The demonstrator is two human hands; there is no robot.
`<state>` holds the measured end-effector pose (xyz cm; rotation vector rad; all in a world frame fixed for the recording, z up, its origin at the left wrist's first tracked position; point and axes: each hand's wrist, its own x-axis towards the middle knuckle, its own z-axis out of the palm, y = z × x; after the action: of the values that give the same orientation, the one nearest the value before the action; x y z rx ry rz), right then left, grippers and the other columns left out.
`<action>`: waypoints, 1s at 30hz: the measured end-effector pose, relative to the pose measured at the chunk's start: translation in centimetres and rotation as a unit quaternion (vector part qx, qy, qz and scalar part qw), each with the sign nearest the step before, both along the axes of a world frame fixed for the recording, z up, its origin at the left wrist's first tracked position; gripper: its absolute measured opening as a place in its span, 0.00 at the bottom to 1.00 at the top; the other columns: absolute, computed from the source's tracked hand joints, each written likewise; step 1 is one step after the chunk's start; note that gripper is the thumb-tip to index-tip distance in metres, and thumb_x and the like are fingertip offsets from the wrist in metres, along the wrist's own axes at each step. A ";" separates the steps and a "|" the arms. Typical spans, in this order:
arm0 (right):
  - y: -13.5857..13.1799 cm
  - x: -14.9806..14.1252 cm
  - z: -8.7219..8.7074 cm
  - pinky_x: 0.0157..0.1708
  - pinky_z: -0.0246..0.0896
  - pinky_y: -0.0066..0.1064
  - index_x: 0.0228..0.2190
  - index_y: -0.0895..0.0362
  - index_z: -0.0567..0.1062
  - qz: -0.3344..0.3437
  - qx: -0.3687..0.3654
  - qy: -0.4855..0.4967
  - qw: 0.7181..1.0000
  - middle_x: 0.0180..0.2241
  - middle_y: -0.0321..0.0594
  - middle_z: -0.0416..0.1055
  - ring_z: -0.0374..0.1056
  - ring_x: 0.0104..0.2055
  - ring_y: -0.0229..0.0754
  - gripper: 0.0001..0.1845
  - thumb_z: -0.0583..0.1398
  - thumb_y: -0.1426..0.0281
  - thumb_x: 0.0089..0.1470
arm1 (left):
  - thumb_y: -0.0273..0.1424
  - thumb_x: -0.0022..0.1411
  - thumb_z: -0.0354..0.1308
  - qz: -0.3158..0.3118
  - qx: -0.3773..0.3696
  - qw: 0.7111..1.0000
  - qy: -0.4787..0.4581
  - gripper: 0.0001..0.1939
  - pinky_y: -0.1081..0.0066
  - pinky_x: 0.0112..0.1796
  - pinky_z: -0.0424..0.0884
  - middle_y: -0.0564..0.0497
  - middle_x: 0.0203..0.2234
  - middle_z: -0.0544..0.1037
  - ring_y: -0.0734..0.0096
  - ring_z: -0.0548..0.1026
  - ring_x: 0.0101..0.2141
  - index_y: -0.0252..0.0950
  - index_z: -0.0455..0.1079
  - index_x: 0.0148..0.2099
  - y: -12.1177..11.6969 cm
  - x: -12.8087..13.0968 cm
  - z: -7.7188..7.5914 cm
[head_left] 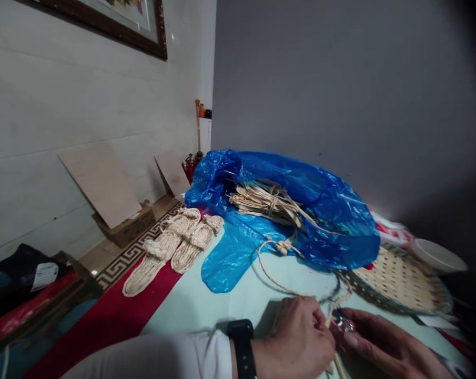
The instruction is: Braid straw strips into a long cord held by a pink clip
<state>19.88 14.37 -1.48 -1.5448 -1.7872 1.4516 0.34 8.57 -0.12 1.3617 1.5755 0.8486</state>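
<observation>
At the table's front edge my left hand (301, 331), with a black watch on its wrist, is closed on a braided straw cord (277, 284). The cord arcs back over the table to a knotted end (284, 246) by the blue bag. Close on the right, my right hand (383, 337) has its fingers bent round a small shiny silver thing (345, 323), whose kind I cannot make out. Loose straw strands hang below my left hand. Fingers partly hide the spot where the cord and the shiny thing meet.
Behind my hands, an open blue plastic bag (340, 210) holds a tied bundle of dry straw (261, 202). Woven straw sandals (194, 245) lie to the left. A flat bamboo basket (407, 279) and a white bowl (438, 255) stand right. Cardboard boxes (123, 226) sit by the wall.
</observation>
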 end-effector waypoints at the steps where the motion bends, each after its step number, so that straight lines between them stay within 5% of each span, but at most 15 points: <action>1: -0.2 -0.4 0.5 0.43 0.70 0.35 0.36 0.56 0.78 0.014 -0.022 -0.006 1.000 0.39 0.49 0.77 0.72 0.47 0.57 0.23 0.66 0.53 0.41 | 0.29 0.50 0.54 -0.005 0.004 1.000 0.003 0.06 0.73 0.24 0.58 0.50 0.23 0.78 0.67 0.71 0.25 0.37 0.72 0.27 -0.1 -0.1 0.2; 6: -1.7 -3.0 2.2 0.31 0.65 0.32 0.28 0.56 0.71 -0.046 0.036 0.069 0.996 0.27 0.41 0.74 0.71 0.31 0.45 0.14 0.65 0.62 0.39 | 0.33 0.55 0.51 -0.033 0.024 0.999 -0.015 0.08 0.73 0.28 0.62 0.51 0.25 0.77 0.66 0.72 0.28 0.38 0.70 0.28 0.0 -0.4 0.0; 11: -2.0 -3.4 2.5 0.24 0.55 0.27 0.31 0.56 0.66 -0.071 -0.007 0.139 0.988 0.28 0.37 0.72 0.66 0.28 0.39 0.14 0.62 0.71 0.39 | 0.35 0.56 0.50 -0.064 0.020 0.997 -0.038 0.08 0.74 0.26 0.60 0.55 0.21 0.72 0.69 0.69 0.24 0.39 0.66 0.28 0.8 -0.3 -0.8; 16: -2.9 -3.2 3.6 0.27 0.57 0.28 0.32 0.58 0.67 -0.062 -0.021 0.187 0.980 0.30 0.39 0.72 0.66 0.29 0.38 0.13 0.64 0.67 0.46 | 0.35 0.57 0.50 -0.069 0.008 0.997 -0.041 0.08 0.76 0.25 0.57 0.58 0.20 0.68 0.72 0.65 0.23 0.39 0.64 0.28 0.7 -0.5 -0.4; 22: -2.6 -2.6 2.2 0.33 0.63 0.32 0.38 0.57 0.65 -0.105 -0.030 0.253 0.961 0.29 0.35 0.72 0.72 0.32 0.42 0.28 0.71 0.64 0.37 | 0.39 0.55 0.52 -0.073 -0.026 0.995 -0.062 0.10 0.78 0.18 0.46 0.62 0.16 0.57 0.78 0.53 0.17 0.38 0.63 0.30 1.0 -0.9 -1.0; 30: -2.6 -2.2 3.6 0.37 0.63 0.33 0.28 0.60 0.72 -0.036 -0.013 0.184 0.982 0.29 0.43 0.76 0.72 0.34 0.45 0.16 0.67 0.60 0.46 | 0.43 0.51 0.55 -0.064 -0.063 0.994 -0.061 0.14 0.78 0.16 0.42 0.64 0.14 0.54 0.80 0.48 0.15 0.37 0.65 0.30 0.9 -1.1 -0.6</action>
<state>17.67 11.72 2.11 -1.2374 -1.4861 1.6072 -0.74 9.48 -0.77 1.2816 1.4087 0.7279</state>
